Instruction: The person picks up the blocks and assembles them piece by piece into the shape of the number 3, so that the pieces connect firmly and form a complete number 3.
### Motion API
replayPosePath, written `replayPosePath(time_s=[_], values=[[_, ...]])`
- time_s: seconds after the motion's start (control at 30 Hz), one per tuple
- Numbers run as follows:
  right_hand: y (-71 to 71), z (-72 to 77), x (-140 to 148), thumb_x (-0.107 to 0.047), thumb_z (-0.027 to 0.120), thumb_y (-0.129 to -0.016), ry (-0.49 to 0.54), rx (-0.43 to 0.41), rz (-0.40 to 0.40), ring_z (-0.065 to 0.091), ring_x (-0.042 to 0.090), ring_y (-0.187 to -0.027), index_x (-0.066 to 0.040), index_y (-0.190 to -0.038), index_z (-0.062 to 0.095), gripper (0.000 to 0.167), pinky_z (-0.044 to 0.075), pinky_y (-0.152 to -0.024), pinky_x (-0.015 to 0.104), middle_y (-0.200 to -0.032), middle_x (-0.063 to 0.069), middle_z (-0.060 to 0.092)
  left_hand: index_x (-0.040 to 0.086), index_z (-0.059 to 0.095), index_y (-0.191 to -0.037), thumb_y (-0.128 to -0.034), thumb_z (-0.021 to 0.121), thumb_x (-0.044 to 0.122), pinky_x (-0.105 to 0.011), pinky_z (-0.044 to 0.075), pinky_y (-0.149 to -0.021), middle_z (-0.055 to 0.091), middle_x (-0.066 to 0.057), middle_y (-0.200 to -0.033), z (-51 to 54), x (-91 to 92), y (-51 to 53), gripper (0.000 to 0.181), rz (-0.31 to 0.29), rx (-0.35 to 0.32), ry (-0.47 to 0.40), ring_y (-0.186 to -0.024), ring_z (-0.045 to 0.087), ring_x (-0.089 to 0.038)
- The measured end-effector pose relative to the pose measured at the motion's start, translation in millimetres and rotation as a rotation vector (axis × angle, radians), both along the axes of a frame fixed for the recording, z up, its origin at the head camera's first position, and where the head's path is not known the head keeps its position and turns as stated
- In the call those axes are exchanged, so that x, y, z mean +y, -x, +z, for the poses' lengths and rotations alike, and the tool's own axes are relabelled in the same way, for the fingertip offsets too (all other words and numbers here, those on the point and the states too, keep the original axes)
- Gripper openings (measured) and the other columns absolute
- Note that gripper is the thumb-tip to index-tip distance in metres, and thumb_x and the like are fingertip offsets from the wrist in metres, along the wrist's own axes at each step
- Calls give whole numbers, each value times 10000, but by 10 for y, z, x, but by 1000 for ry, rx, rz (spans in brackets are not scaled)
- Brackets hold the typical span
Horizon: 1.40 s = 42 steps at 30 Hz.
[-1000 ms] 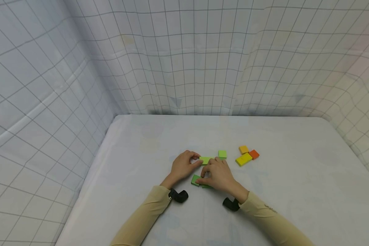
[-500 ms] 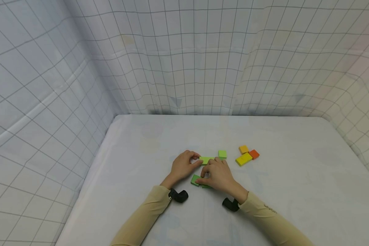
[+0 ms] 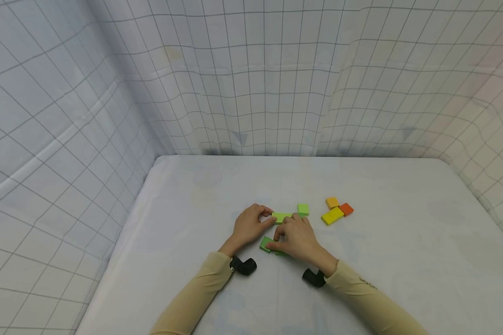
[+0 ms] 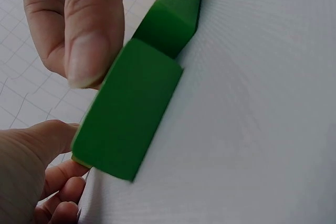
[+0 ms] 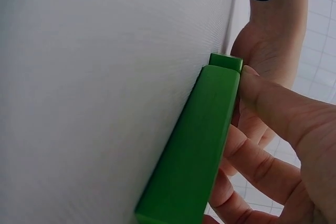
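In the head view, my left hand (image 3: 249, 226) pinches the left end of a long light green block (image 3: 281, 217) with thumb and index finger. My right hand (image 3: 298, 238) is close beside it, its fingers bent. The right thumb touches a small dark green block (image 3: 265, 244), with the index finger curled close by. Beneath that hand lies a long green block (image 5: 191, 145), mostly hidden from above; its end meets the small green block (image 5: 226, 61) in the right wrist view. A light green square block (image 3: 303, 209) sits at the long light green block's far right corner.
Right of the hands, a yellow block (image 3: 332, 216), an orange-yellow block (image 3: 332, 203) and a red-orange block (image 3: 346, 209) lie clustered together. A white cloth covers the table (image 3: 217, 186). Checked curtains (image 3: 259, 93) surround it at the back and sides.
Both hands and all the blocks keep nearly the same positions; the whole view shifts only slightly.
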State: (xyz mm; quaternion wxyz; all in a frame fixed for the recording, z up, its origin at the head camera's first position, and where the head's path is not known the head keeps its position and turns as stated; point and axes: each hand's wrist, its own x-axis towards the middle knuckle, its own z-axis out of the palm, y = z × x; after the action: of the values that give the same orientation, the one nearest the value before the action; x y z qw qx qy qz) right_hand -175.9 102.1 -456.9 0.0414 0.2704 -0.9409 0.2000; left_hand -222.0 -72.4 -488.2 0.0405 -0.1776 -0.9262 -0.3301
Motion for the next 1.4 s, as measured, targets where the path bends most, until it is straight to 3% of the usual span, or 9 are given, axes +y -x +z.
replayPosePath(time_s=[0.3, 0.43, 0.63, 0.8, 1.23, 1.4], values=[[7, 3, 3, -512, 779, -711, 2, 5, 4, 389, 141, -698, -297, -631, 648, 264, 294, -634, 335, -711, -76, 515, 162, 694, -1042, -891, 652, 378, -249, 393, -614, 595, 57, -910, -6, 3, 0, 267, 4, -5, 3, -695, 483, -75], [15, 10, 35, -505, 782, -713, -9, -33, 13, 425, 151, -747, -298, -658, 662, 245, 309, -664, 350, -737, -82, 535, 161, 693, -1042, -891, 651, 381, -252, 395, -617, 597, 54, -915, -7, 4, -1, 270, 4, -6, 4, -698, 485, -77], [19, 37, 122, -532, 833, -615, -34, -128, 47, 430, 141, -821, -278, -797, 707, 337, 311, -699, 377, -820, -85, 546, 154, 694, -1038, -887, 655, 381, -256, 397, -628, 599, 50, -917, -3, 7, -3, 275, 1, -12, 7, -707, 487, -80], [10, 30, 167, -506, 867, -574, -44, -112, 73, 401, 134, -814, -262, -848, 709, 399, 301, -700, 377, -834, -74, 530, 154, 694, -1038, -887, 656, 383, -256, 396, -620, 599, 47, -914, 4, 6, -7, 278, -3, -7, -1, -700, 484, -81], [19, 57, 204, -503, 842, -627, -14, -85, 82, 440, 139, -811, -235, -861, 722, 375, 326, -694, 384, -841, -61, 564, 158, 695, -1046, -887, 657, 380, -256, 395, -622, 595, 53, -910, -2, -1, -4, 276, 3, -11, 1, -700, 483, -80], [247, 165, 484, -421, 756, -788, 162, -134, 90, 527, 182, -829, -166, -901, 737, 280, 399, -729, 386, -891, -51, 645, 151, 699, -1045, -885, 658, 382, -253, 399, -627, 598, 52, -906, -4, -1, -1, 284, -10, 7, -4, -703, 490, -78]])
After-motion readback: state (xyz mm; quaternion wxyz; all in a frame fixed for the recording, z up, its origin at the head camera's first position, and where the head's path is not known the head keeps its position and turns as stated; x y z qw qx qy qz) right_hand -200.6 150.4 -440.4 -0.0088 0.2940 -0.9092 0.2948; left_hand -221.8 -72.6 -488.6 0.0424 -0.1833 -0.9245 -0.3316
